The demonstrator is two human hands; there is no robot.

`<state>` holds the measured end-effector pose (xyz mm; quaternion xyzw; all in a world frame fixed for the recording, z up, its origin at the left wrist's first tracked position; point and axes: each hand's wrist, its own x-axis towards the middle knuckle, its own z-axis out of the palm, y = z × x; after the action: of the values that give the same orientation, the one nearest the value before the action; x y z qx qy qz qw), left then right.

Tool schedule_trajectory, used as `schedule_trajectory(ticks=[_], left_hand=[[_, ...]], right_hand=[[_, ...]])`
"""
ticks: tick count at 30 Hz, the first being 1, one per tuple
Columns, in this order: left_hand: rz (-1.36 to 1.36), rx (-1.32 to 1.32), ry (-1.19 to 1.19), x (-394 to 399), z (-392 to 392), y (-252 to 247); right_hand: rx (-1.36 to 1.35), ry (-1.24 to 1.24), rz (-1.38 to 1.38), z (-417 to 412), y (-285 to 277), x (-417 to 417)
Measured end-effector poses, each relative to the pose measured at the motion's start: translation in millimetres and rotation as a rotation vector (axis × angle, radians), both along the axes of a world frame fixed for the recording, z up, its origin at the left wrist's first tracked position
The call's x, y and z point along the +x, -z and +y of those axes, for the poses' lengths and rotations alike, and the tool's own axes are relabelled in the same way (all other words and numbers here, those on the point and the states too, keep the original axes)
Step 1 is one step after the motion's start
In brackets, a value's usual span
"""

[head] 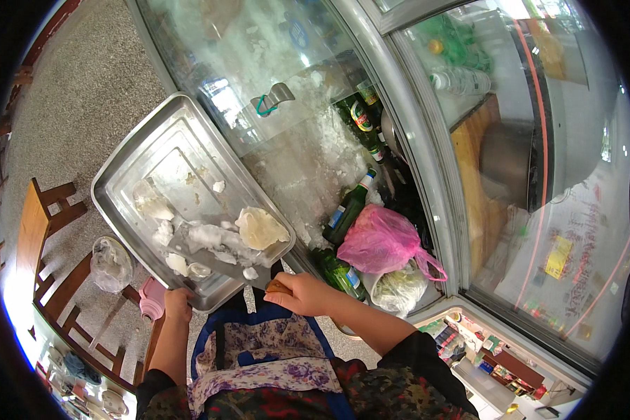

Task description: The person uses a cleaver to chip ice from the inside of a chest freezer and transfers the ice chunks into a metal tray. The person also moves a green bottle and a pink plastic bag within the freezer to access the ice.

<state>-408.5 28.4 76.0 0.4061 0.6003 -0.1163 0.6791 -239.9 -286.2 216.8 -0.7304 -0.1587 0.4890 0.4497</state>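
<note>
My left hand (178,307) grips the near left rim of a rectangular stainless steel tray (170,134). My right hand (307,294) holds the wooden handle of a broad-bladed knife (262,277), its blade reaching in over the tray's near corner. Chunks of ice lie in the tray, among them a large yellowish lump (261,228) at the right side and a cloudy piece (151,199) at the left. Crushed white frost (210,239) lies along the blade and partly hides it. The tray is tilted in view and borders the edge of a glass-topped chest freezer (294,173).
In the freezer are green glass bottles (349,207), a pink plastic bag (380,241) and a clear bag of pale contents (399,289). A sliding glass lid (231,47) covers its far part. Left stand a wooden bench (34,226), a bagged bowl (111,264) and a pink container (152,298).
</note>
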Motion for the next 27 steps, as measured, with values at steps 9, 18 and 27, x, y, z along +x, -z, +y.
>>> schedule_trajectory(ticks=[9,18,27], left_hand=[[-0.023,0.004,-0.039,-0.9,-0.5,1.3],[0.001,0.027,-0.037,-0.7,0.3,10.1],[0.127,0.119,-0.121,34.8,-14.3,-29.3]], right_hand=[[-0.098,0.241,-0.108,-64.2,1.3,-0.8],[-0.679,0.461,-0.512,-85.6,143.5,28.1],[-0.737,0.478,-0.504,-63.8,235.2,82.3]])
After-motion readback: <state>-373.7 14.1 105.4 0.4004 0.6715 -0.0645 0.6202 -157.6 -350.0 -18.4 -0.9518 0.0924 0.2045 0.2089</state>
